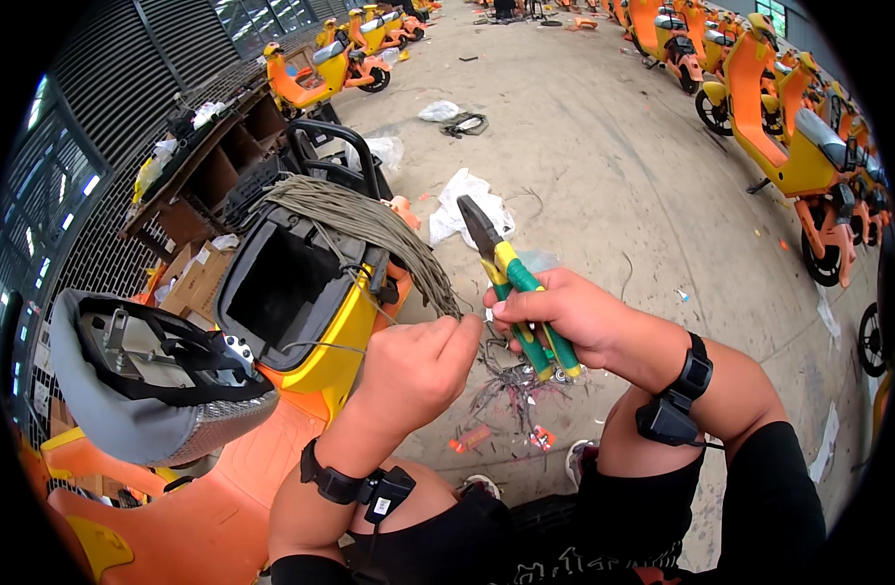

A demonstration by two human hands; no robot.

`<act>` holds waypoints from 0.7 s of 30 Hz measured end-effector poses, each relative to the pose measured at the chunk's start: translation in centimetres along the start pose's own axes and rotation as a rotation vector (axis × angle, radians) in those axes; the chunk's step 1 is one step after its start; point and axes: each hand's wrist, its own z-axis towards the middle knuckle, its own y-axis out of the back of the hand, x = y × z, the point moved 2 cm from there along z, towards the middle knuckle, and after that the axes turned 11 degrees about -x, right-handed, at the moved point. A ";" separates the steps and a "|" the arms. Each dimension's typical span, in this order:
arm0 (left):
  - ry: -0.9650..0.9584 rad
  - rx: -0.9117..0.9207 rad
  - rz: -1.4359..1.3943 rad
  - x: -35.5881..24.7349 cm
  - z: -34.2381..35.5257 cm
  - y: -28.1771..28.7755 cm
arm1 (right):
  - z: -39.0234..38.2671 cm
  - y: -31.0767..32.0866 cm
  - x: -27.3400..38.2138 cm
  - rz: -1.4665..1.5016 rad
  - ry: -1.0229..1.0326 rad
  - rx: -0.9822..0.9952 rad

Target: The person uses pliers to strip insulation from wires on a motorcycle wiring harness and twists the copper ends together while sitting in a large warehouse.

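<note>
My right hand (pixel 564 317) is wrapped round a pair of pliers (pixel 506 258) with green and yellow handles. Their dark jaws point up and away from me, apart from the wire bundle. Just left of them, my left hand (pixel 418 370) is closed in a pinch on a thin grey wire (pixel 326 345), which runs back to the scooter; its end at my fingertips is hardly visible. A thick bundle of grey wires (pixel 369 224) drapes over the back of the yellow and orange scooter (pixel 335 375). The scooter's seat (pixel 165 375) is tipped up, exposing a black storage bucket (pixel 282 278).
Wire scraps (pixel 511 390) and orange bits litter the concrete floor beneath my hands. Beyond them lie white plastic bags (pixel 467 200). A brown workbench (pixel 199 185) and a cardboard box (pixel 199 278) stand at the left. Rows of scooters (pixel 779 146) line the right side.
</note>
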 end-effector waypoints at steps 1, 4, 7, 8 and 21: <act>-0.001 -0.015 0.003 0.1 -0.1 -0.1 | -0.1 -0.1 0.0 0.050 -0.081 0.005; 0.205 0.008 -0.163 0.6 0.1 -0.6 | -0.1 0.1 -0.1 0.003 0.010 -0.049; 0.671 0.107 -0.574 1.2 -0.3 -1.4 | 0.2 0.6 0.1 -0.121 0.180 -0.112; 0.855 0.144 -0.736 1.5 -0.7 -1.8 | 0.4 0.8 0.2 -0.176 0.242 -0.129; 1.142 0.252 -1.078 3.2 -2.1 -2.5 | 2.1 3.0 0.6 -0.258 0.422 -0.264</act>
